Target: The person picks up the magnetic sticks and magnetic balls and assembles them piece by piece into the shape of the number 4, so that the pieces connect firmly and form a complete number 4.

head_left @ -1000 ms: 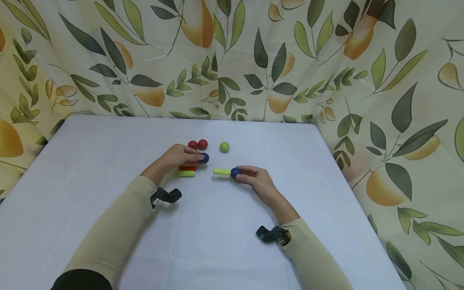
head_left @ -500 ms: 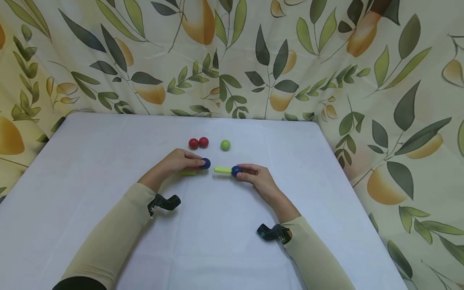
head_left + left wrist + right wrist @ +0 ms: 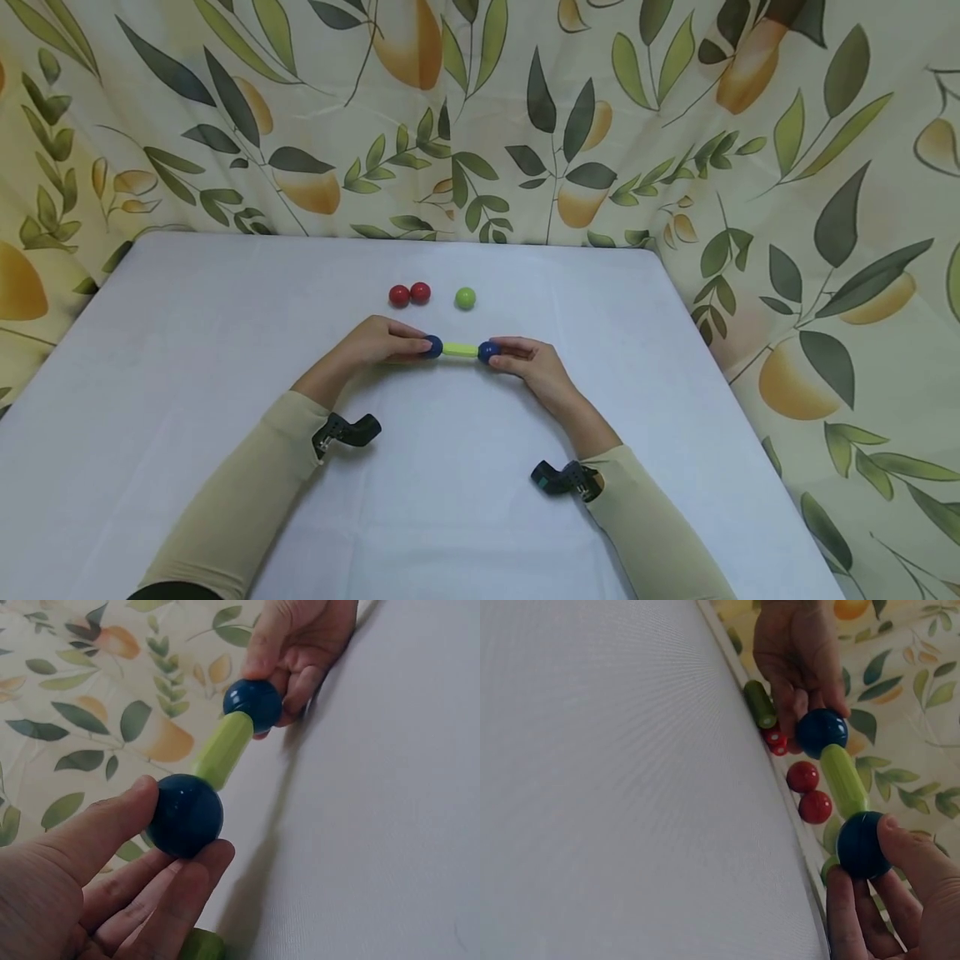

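Observation:
In the head view my left hand (image 3: pixel 386 340) pinches a blue ball (image 3: pixel 432 347) between thumb and fingers. Opposite it, my right hand (image 3: pixel 532 362) grips a second blue ball (image 3: pixel 861 846) the same way. A light green rod (image 3: pixel 460 350) bridges the two balls, one end at each. The left wrist view shows the left ball (image 3: pixel 184 816) right at the rod's near end. Ball, rod and ball form a nearly straight line, held over the white table.
Two red balls (image 3: pixel 409 294) and a green ball (image 3: pixel 465 298) lie behind the hands on the white table (image 3: pixel 450 500). Beyond the left hand, the right wrist view shows a loose green rod (image 3: pixel 760 703) and red rods (image 3: pixel 775 739). Patterned cloth (image 3: pixel 480 125) hangs behind the table.
My left hand has come down and to the right with its blue ball, meeting the free end of the green rod. My right hand has stayed nearly still.

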The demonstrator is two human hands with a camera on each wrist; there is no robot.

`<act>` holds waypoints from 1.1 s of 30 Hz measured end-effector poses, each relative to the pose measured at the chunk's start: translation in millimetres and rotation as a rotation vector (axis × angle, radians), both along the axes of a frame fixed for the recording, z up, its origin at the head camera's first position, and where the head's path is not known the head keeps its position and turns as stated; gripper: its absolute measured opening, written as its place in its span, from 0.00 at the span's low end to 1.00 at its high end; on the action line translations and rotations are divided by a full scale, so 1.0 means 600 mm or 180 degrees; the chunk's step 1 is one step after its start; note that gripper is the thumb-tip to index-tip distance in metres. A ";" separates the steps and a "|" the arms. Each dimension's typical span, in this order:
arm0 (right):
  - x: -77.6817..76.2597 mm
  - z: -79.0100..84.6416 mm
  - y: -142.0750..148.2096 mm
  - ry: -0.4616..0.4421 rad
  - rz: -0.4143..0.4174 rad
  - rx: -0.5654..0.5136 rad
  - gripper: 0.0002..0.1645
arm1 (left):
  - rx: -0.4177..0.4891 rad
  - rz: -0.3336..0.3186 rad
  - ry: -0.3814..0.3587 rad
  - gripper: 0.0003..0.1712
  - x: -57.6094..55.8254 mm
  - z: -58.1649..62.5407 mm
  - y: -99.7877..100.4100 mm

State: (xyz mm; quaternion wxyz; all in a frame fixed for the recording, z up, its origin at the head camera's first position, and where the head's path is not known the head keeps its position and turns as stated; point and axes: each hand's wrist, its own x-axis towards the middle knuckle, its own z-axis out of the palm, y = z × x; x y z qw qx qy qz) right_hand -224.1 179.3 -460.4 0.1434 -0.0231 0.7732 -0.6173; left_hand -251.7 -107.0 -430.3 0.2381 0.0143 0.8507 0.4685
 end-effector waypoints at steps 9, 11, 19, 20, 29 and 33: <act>0.002 0.003 0.000 0.0007 0.0030 0.0033 0.28 | 0.0050 0.0101 -0.0044 0.26 0.009 -0.008 0.005; 0.002 0.005 0.001 0.0025 0.0066 0.0091 0.28 | 0.0138 0.0151 -0.0098 0.25 0.011 -0.012 0.006; 0.004 0.012 0.006 0.0051 0.0156 0.0412 0.26 | 0.0245 0.0274 -0.0120 0.23 0.019 -0.015 0.013; 0.004 0.013 0.008 0.0047 0.0163 0.0452 0.25 | 0.0212 0.0271 -0.0094 0.23 0.019 -0.014 0.014; 0.003 0.022 0.015 0.0108 0.0221 0.0758 0.25 | -0.0026 0.0275 0.0009 0.20 0.026 -0.004 0.026; 0.003 0.024 0.015 0.0174 0.0222 0.0849 0.25 | -0.0080 0.0328 0.0045 0.19 0.027 -0.002 0.029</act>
